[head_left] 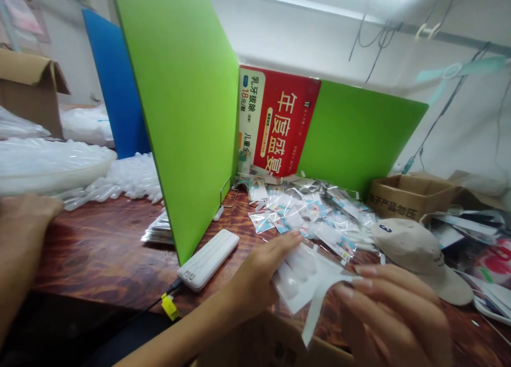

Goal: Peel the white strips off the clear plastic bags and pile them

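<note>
Left hand [255, 274] laid flat on a small clear packet [301, 276], fingers [285, 242] stretched out straight and pressing it from above, not curled round it. Right hand [393, 314] low in the foreground, blurred, fingers [361, 290] drawn together in a pinch on a white paper strip [319, 308] trailing down from the packet's near edge. Packet held just above the front edge of the dark wooden worktop [104, 255], between the two hands. Behind it, a heap of filled clear packets [307, 210] spread across the worktop up to a green divider [187, 106] and a red printed card [279, 122]. White power bank [208, 259] lying just left of the left hand, with a cable and yellow tag [169, 306] at its near end. Beige cap [419, 255] near the right hand, cardboard box [407, 197] behind it. Another person's hand [24, 223] at the far left edge.
</note>
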`<state>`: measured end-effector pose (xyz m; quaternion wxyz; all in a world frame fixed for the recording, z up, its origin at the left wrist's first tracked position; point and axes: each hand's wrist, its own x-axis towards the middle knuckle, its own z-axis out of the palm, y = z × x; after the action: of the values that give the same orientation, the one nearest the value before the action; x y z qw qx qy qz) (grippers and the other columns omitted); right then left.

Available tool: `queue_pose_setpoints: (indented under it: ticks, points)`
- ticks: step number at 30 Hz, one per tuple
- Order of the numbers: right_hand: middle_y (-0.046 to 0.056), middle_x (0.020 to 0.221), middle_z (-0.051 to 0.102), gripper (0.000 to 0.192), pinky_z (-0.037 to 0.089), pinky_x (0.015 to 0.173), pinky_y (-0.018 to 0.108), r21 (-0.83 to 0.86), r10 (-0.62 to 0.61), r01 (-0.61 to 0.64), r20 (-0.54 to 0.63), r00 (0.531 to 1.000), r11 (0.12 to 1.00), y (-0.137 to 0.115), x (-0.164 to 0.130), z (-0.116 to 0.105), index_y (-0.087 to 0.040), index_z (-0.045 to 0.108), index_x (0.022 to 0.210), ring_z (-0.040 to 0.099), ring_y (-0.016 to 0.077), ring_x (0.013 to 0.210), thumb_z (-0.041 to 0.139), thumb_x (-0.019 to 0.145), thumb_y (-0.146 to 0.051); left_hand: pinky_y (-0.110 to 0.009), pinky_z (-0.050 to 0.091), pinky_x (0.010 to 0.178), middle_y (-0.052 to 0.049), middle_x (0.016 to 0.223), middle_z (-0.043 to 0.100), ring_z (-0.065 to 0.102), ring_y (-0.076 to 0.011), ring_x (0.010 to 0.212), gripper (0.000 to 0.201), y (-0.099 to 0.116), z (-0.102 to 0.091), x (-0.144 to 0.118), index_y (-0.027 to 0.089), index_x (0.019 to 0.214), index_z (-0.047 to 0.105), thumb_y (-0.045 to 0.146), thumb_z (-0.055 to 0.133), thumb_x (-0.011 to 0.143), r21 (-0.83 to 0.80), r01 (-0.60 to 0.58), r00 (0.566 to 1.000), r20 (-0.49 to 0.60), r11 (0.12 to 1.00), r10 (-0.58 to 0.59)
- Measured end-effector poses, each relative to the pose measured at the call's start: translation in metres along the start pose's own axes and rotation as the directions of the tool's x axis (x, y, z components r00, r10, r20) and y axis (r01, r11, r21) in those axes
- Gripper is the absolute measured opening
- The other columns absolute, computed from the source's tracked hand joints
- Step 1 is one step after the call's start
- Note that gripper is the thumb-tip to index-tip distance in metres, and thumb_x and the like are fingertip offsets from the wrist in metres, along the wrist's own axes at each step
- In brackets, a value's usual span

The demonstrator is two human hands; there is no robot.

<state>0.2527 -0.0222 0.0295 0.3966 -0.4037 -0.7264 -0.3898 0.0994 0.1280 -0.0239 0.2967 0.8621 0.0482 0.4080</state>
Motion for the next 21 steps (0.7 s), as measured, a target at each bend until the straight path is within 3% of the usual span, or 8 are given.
queue_pose_setpoints:
  ticks: [4, 9, 12, 15, 18, 21]
  points:
    - [0.002, 0.089, 0.073, 0.038, 0.056, 0.076, 0.035, 0.039, -0.032, 0.026, 0.165, 0.986, 0.999, 0.003, -0.02, 0.0, -0.035, 0.067, 0.116, 0.07, 0.0242, 0.085, 0.068, 0.083, -0.017, -0.049, 0.04, 0.112, -0.021, 0.143, 0.051, 0.047, -0.0291, 0.135, 0.059, -0.009, 0.0, 0.0, 0.009, 0.134, 0.053, 0.001, 0.049, 0.076, 0.221, 0.02, 0.991, -0.131, 0.975, 0.009]
    - [0.002, 0.095, 0.076, 0.058, 0.057, 0.072, 0.032, 0.041, 0.036, -0.043, 0.16, 0.986, 0.998, 0.007, -0.031, 0.009, -0.032, 0.059, 0.132, 0.072, 0.0235, 0.081, 0.066, 0.079, -0.009, -0.052, 0.039, 0.112, -0.017, 0.143, 0.053, 0.045, -0.0283, 0.136, 0.072, -0.012, -0.003, 0.0, 0.013, 0.136, 0.051, -0.003, 0.043, 0.067, 0.343, 0.102, 0.99, -0.13, 0.934, -0.06]
    - [0.008, 0.109, 0.073, 0.061, 0.057, 0.082, 0.036, 0.12, -0.011, -0.018, 0.238, 0.971, 0.993, 0.01, -0.034, 0.018, -0.023, 0.05, 0.142, 0.069, 0.0263, 0.1, 0.059, 0.083, -0.009, -0.052, 0.04, 0.111, -0.017, 0.143, 0.053, 0.045, -0.0277, 0.136, 0.073, -0.01, -0.004, 0.0, 0.012, 0.136, 0.051, -0.003, 0.041, 0.065, 0.404, 0.081, 0.994, -0.1, 0.911, -0.044]
    - [0.012, 0.131, 0.061, 0.062, 0.051, 0.096, 0.046, 0.191, -0.06, -0.006, 0.336, 0.94, 0.982, 0.015, -0.041, 0.029, -0.02, 0.041, 0.147, 0.053, 0.0304, 0.126, 0.051, 0.086, -0.013, -0.051, 0.041, 0.11, -0.018, 0.142, 0.054, 0.046, -0.0281, 0.135, 0.074, -0.007, -0.005, 0.001, 0.009, 0.134, 0.052, -0.002, 0.04, 0.063, 0.466, 0.052, 0.998, -0.064, 0.883, -0.025]
    - [0.013, 0.141, 0.052, 0.064, 0.046, 0.102, 0.051, 0.23, -0.067, -0.023, 0.374, 0.925, 0.973, 0.019, -0.05, 0.037, -0.019, 0.039, 0.148, 0.041, 0.032, 0.136, 0.05, 0.085, -0.013, -0.051, 0.041, 0.11, -0.021, 0.14, 0.054, 0.047, -0.03, 0.134, 0.073, -0.003, -0.007, 0.001, 0.003, 0.132, 0.054, -0.002, 0.04, 0.061, 0.513, 0.032, 0.999, -0.029, 0.858, -0.019]
    - [0.012, 0.144, 0.049, 0.064, 0.044, 0.105, 0.051, 0.234, -0.039, -0.055, 0.379, 0.925, 0.971, 0.022, -0.056, 0.042, -0.019, 0.038, 0.148, 0.039, 0.0313, 0.137, 0.05, 0.086, -0.014, -0.052, 0.04, 0.111, -0.023, 0.142, 0.052, 0.045, -0.0315, 0.135, 0.071, 0.0, -0.008, 0.001, 0.0, 0.133, 0.052, -0.002, 0.04, 0.063, 0.554, 0.01, 1.0, 0.001, 0.832, -0.013]
